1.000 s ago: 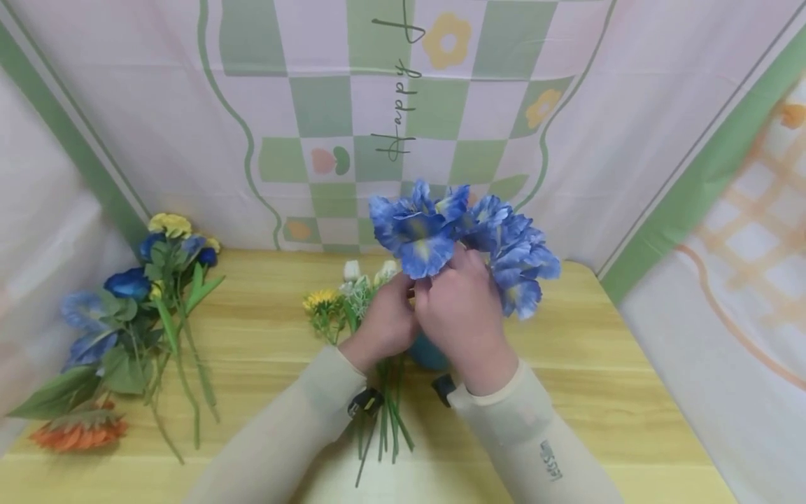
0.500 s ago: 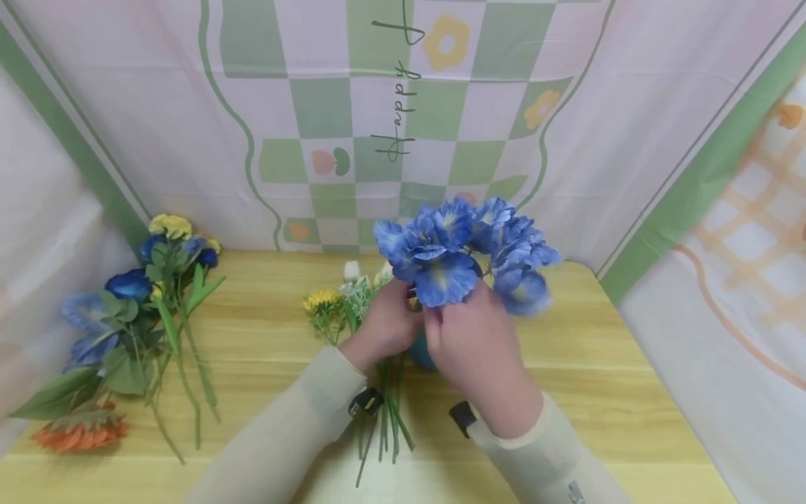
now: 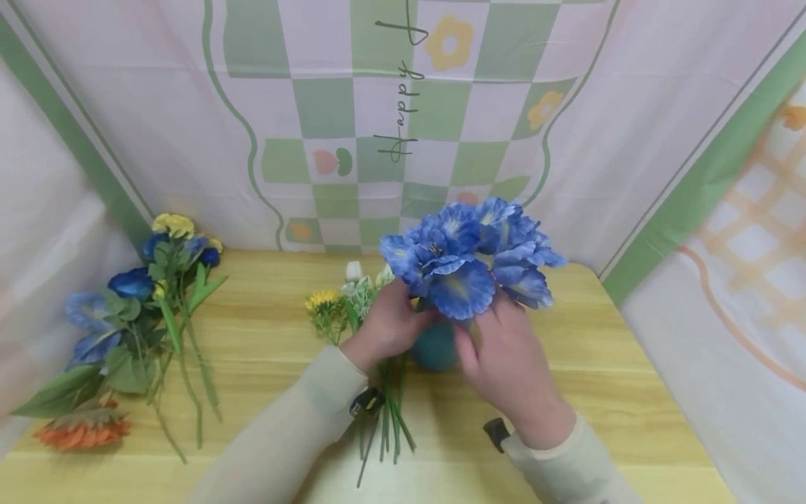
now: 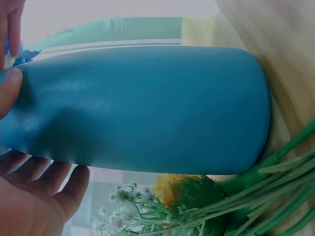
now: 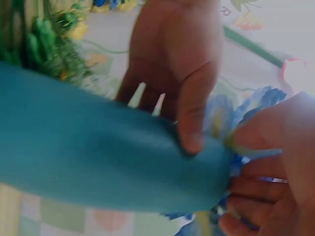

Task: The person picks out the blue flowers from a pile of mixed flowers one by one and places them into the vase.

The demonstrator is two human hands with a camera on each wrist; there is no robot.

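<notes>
Here's the right hand (image 3: 516,357), nearest us, thumb and fingers curled in at the vase's rim; whether they pinch a stem, I can't tell, it's blurred and half covered. Just left of it, the turquoise vase (image 4: 147,108), upright by the look of it on the wooden table (image 3: 598,392), long axis vertical, mouth up! That's the relation to watch, I'd say: mouth just left of the right fingers, under the blooms. The left hand (image 3: 387,322) wraps thumb and fingers round the neck from the left. Up top, blue iris blooms (image 3: 462,252) fan outward, the front one facing the near edge, others toward the right edge; stems are hidden, their long axis probably downward.
</notes>
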